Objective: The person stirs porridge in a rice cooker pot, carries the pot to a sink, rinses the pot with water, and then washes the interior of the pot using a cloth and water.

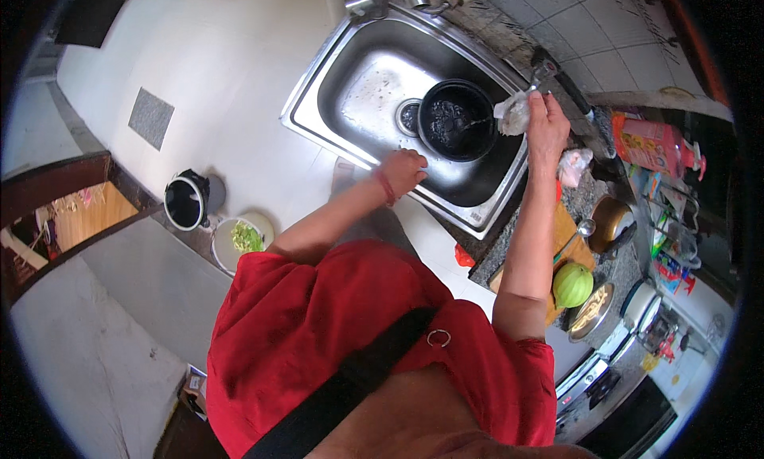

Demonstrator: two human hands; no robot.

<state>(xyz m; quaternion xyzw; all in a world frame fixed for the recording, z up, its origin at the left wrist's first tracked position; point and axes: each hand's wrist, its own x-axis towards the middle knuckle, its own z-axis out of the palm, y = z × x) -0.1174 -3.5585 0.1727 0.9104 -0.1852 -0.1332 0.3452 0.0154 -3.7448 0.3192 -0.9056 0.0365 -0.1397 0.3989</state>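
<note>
My right hand [547, 132] is closed around a crumpled, whitish wad [513, 113], which could be a cloth or a bag. It is at the right end of the steel sink [485, 217], just right of a round black pot [481, 144]. The pot stands in the basin beside the drain [408, 117], with dark, shiny liquid inside. My left hand [404, 171] is curled at the sink's near rim, close to the pot but apart from it. Whether anything is inside those fingers is hidden.
The tap [370, 1] stands at the sink's far edge. Along the right counter are a cutting board [563, 228], a ladle [585, 228], a green round squash [573, 285] and a pink pump bottle [656, 146]. Two bins, one black-lined [184, 202], stand on the floor at left.
</note>
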